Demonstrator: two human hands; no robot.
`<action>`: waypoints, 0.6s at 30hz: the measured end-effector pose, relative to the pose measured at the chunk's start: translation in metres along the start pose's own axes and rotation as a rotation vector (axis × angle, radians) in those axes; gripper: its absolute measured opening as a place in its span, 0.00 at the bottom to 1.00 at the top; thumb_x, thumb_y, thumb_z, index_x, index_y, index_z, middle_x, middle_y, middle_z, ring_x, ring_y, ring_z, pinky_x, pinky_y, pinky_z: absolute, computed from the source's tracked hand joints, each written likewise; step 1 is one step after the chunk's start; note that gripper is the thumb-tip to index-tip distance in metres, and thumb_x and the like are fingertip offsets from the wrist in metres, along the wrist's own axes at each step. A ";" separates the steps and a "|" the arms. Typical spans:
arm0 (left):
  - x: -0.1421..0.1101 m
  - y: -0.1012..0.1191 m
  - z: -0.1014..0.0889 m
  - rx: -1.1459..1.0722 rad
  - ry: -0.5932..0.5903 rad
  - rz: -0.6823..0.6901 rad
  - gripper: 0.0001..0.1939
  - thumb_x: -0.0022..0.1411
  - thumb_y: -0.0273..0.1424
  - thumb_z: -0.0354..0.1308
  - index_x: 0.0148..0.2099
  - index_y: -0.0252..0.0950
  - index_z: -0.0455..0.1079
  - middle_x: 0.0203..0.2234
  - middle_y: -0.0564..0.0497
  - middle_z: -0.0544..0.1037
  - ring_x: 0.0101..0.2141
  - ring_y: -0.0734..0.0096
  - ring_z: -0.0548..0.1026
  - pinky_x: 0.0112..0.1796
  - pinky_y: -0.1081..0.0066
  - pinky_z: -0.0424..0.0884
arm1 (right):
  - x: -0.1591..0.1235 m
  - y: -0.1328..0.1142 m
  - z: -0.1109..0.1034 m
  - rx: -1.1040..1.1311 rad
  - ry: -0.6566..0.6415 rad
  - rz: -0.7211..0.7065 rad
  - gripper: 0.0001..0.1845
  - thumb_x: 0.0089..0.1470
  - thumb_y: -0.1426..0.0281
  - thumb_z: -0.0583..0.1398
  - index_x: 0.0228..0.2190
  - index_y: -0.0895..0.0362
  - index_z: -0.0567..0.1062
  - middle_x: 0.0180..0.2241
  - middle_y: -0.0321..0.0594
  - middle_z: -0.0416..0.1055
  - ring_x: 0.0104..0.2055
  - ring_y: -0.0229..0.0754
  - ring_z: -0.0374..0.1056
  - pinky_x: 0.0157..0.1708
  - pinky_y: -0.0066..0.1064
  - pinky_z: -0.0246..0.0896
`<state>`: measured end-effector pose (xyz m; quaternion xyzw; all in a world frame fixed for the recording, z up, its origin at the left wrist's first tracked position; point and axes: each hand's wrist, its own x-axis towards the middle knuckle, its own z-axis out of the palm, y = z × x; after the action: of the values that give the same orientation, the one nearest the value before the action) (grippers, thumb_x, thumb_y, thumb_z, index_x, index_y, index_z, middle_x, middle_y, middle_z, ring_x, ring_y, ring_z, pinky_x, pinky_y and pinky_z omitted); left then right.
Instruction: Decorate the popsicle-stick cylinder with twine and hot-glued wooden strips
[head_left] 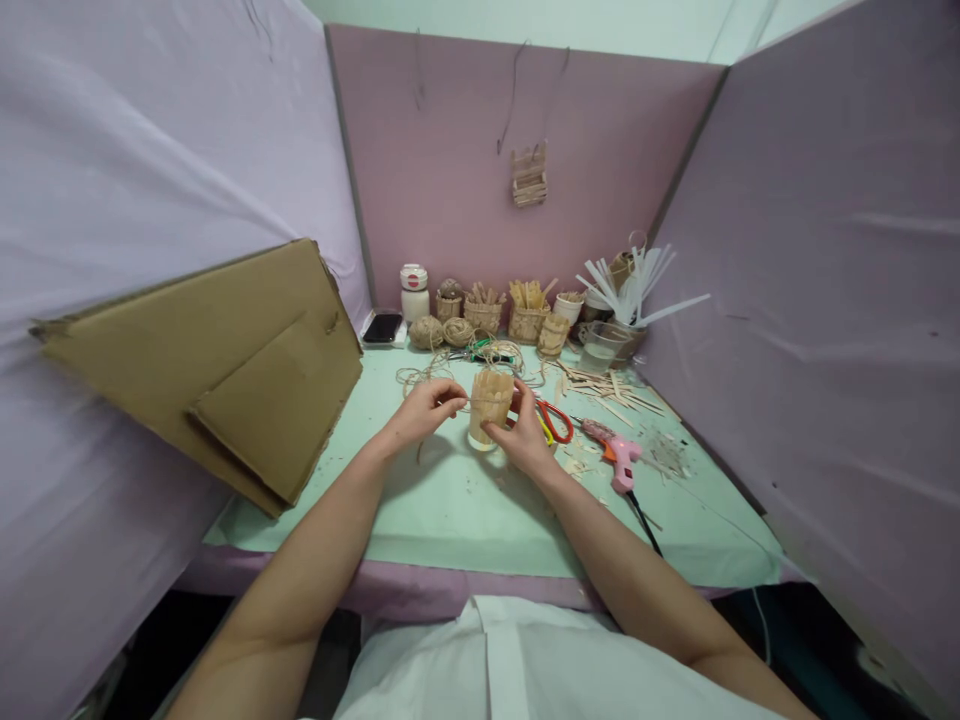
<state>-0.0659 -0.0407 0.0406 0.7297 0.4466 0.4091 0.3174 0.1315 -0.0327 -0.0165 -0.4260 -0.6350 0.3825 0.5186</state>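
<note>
Cup (491, 388) upright between left hand (426, 408) and right hand (527, 435); gripped in right fingers, seemingly for steadiness. Twine (487, 402) around cup, pinched in left fingers, apparently for tension.

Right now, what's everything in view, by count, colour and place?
table: 1, pale green, centre
panels: 3, purple, left, back, right
stick cup: 1, tan, centre
loose twine: tangled, tan, behind cup
twine balls: at least 2, tan, back
tool: 1, green, amid twine
scissors: 1, red, yellow, right of cup
glue gun: 1, pink, right
sticks: many, pale, back right
stick pots: several, tan, back
jar: 1, white, back left
phone: 1, black, back left
strips: many, white, back right
tub: 1, clear, back right
cardboard: uncounted, brown, left
hanging basket: 1, tan, back panel
shirt: 1, white, bottom
left grip: 1, bare, cup's left
right grip: 1, bare, holding cup's right
</note>
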 end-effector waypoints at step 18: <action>0.004 -0.007 -0.005 0.083 0.118 0.066 0.09 0.58 0.37 0.59 0.37 0.37 0.69 0.29 0.52 0.75 0.31 0.70 0.72 0.32 0.70 0.68 | -0.007 -0.018 0.000 0.120 -0.157 0.046 0.50 0.42 0.71 0.65 0.63 0.50 0.50 0.58 0.50 0.64 0.61 0.50 0.63 0.58 0.49 0.64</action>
<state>-0.0716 -0.0341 0.0381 0.7312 0.4568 0.4428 0.2462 0.1298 -0.0454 -0.0017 -0.3773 -0.6398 0.4638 0.4829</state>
